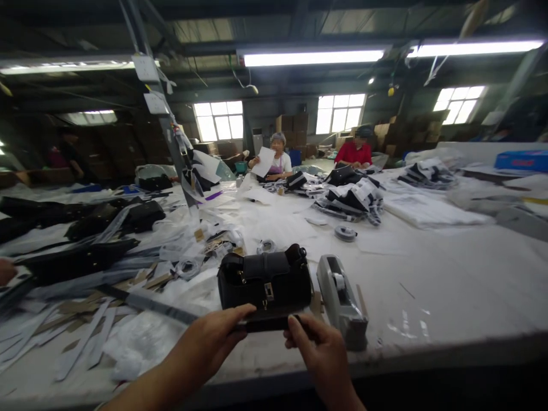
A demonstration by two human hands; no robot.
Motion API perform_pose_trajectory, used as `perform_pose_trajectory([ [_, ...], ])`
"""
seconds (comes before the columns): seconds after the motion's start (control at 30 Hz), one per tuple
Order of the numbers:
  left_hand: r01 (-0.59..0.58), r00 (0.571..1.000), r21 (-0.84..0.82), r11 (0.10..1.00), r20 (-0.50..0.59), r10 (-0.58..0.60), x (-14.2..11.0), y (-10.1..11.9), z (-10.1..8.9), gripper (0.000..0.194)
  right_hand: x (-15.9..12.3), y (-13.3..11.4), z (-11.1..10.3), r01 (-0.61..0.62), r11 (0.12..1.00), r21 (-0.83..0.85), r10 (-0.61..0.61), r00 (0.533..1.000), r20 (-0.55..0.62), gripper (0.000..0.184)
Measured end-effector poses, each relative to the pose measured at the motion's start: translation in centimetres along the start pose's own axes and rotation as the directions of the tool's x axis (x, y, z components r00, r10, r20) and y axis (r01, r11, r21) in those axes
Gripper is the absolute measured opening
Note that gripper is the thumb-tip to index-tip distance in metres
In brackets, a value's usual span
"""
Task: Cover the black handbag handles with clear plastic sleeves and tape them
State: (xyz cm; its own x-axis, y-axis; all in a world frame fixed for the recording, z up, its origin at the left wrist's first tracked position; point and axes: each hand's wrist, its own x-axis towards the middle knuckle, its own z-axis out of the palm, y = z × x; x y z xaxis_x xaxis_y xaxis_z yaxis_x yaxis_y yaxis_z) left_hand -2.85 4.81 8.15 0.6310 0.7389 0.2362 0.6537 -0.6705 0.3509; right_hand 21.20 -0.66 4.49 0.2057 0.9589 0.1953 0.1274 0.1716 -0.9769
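A black handbag with a metal clasp stands upright on the white table in front of me. Between my hands, along the bag's near side, runs a black strap. Its other part stretches left past my wrist and looks wrapped in translucent film. My left hand has the strap between its thumb and straightened fingers. The thumb and curled fingers of my right hand pinch the strap's right end. Just beyond my right hand stands a grey tape dispenser with a roll in it.
Paper and cardboard strips and crumpled clear plastic litter the table's left side. More black bags lie farther left. A metal post rises at left centre. Two people sit across the table, near piles of black pieces.
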Motion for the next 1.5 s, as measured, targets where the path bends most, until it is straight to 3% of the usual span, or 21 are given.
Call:
perform_pose_trajectory([
  [0.1, 0.036, 0.993, -0.124, 0.992, 0.115, -0.021, 2.2, 0.4, -1.4, 0.035, 2.0, -1.0, -0.6, -0.043, 0.989, 0.138, 0.059, 0.992, -0.111, 0.036],
  [0.2, 0.06, 0.99, -0.165, 0.985, 0.134, -0.038, 4.6, 1.3, -2.8, 0.037, 3.7, -1.4, -0.6, -0.08, 0.953, 0.293, 0.123, 0.984, -0.131, 0.039],
  [0.33, -0.024, 1.0, -0.169, 0.985, 0.011, 0.026, 8.4, 3.0, -3.0, 0.054, 5.7, -1.6, -0.2, -0.103, 0.893, 0.438, 0.153, 0.985, -0.08, 0.04],
  [0.43, -0.126, 0.99, -0.157, 0.98, -0.088, 0.113, 11.7, 3.7, -2.8, 0.037, 7.9, -1.0, -0.8, -0.045, 0.86, 0.508, 0.128, 0.983, -0.131, 0.04],
  [0.5, -0.14, 0.987, -0.158, 0.978, -0.105, 0.124, 13.8, 3.8, -3.0, 0.032, 9.6, -0.1, -1.5, 0.045, 0.925, 0.378, 0.054, 0.968, -0.247, 0.042],
  [0.57, -0.129, 0.989, -0.17, 0.977, -0.089, 0.115, 15.7, 3.5, -3.4, 0.032, 11.4, 1.1, -2.1, 0.112, 0.987, 0.113, -0.071, 0.946, -0.315, 0.044],
  [0.63, -0.102, 0.994, -0.18, 0.978, -0.047, 0.095, 17.3, 2.9, -3.6, 0.032, 12.8, 2.4, -2.4, 0.132, 0.988, -0.084, -0.151, 0.951, -0.27, 0.046],
  [0.73, -0.021, 0.999, -0.168, 0.986, 0.028, 0.027, 18.9, 1.8, -3.3, 0.032, 14.0, 3.8, -2.4, 0.159, 0.98, -0.118, -0.175, 0.974, -0.143, 0.04],
  [0.87, 0.057, 0.996, -0.188, 0.981, 0.074, -0.043, 20.1, 0.4, -2.8, 0.031, 14.1, 4.0, -2.2, 0.239, 0.969, -0.067, -0.244, 0.968, -0.067, 0.029],
  [1.07, 0.101, 0.971, -0.268, 0.958, 0.234, -0.037, 20.2, 0.7, -4.4, 0.029, 12.2, 3.2, -0.8, 0.298, 0.946, -0.128, -0.316, 0.934, -0.164, 0.021],
  [1.2, 0.153, 0.939, -0.259, 0.954, 0.339, -0.058, 19.9, 1.3, -5.4, 0.03, 10.9, 3.8, 1.0, 0.32, 0.936, -0.147, -0.342, 0.925, -0.164, 0.022],
  [1.3, 0.168, 0.905, -0.168, 0.971, 0.416, -0.084, 19.9, 1.5, -5.7, 0.034, 10.2, 4.7, 2.0, 0.305, 0.944, -0.124, -0.323, 0.93, -0.173, 0.02],
  [1.5, 0.081, 0.866, 0.081, 0.993, 0.488, -0.11, 20.1, 1.7, -5.2, 0.031, 9.2, 5.4, 2.7, 0.287, 0.953, -0.099, -0.301, 0.934, -0.195, 0.022],
])
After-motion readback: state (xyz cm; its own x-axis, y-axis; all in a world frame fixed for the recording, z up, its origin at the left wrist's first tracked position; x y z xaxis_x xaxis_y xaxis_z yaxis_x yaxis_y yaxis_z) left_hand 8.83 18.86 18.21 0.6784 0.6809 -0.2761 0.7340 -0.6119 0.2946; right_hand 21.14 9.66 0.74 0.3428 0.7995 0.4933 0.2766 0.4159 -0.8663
